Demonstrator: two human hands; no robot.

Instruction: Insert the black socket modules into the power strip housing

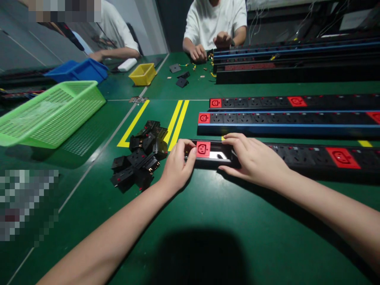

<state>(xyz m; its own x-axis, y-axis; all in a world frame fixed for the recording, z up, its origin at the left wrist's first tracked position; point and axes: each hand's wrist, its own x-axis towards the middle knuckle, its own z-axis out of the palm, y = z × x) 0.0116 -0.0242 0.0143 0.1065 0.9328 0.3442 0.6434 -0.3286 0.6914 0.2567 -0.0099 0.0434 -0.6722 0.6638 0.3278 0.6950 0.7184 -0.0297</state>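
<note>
A long black power strip lies crosswise on the green table before me. Near its left end is a red socket, and beside that an open gap shows bare metal. My left hand is closed round the left end, thumb against the red socket's edge. Across the gap's right part, my right hand straddles the strip, fingers on the far side and thumb on the near side. What lies under its palm is hidden. Left of my left hand, loose black socket modules form a pile.
Two more strips, a blue-edged one and a black one, lie beyond. Farther back are stacked strips, a yellow bin, a blue bin and a green basket. Two people sit across the table, one with hands near small parts.
</note>
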